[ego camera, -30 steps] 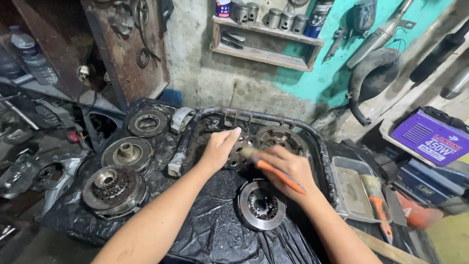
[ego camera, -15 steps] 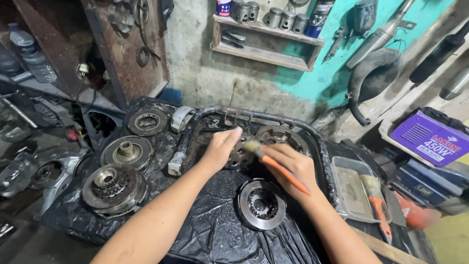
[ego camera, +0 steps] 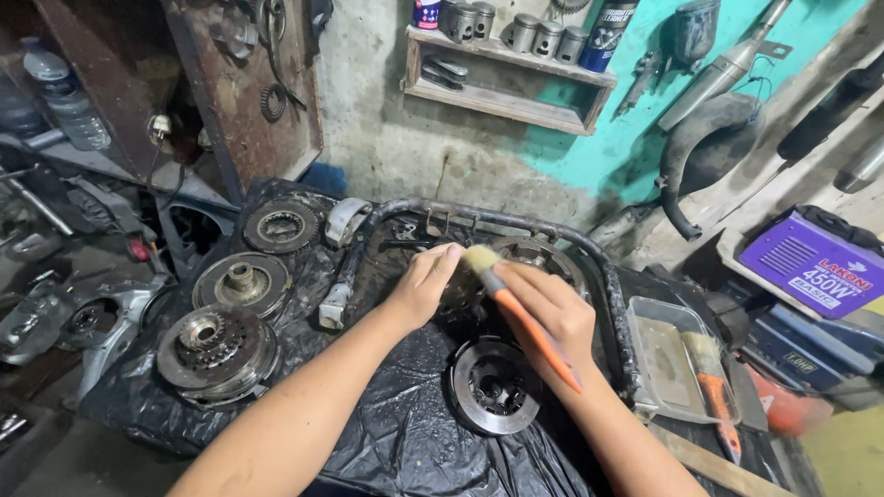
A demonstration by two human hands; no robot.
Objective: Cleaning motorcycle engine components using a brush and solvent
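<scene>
Orange-handled brush [ego camera: 516, 308] in right hand [ego camera: 552, 308], purple box [ego camera: 815, 262] far right

Dim, even workshop light; sharp centre, wide-angle bending at edges

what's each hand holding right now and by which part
The right hand holds an orange-handled brush by the upper handle, just behind the bristles. The left hand grips no tool; it rests on a round metal part in the tray.

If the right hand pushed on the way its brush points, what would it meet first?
The right hand aims its orange-handled brush up-left; the bristles would likely meet the left hand fingertips first, depth unclear.
</scene>
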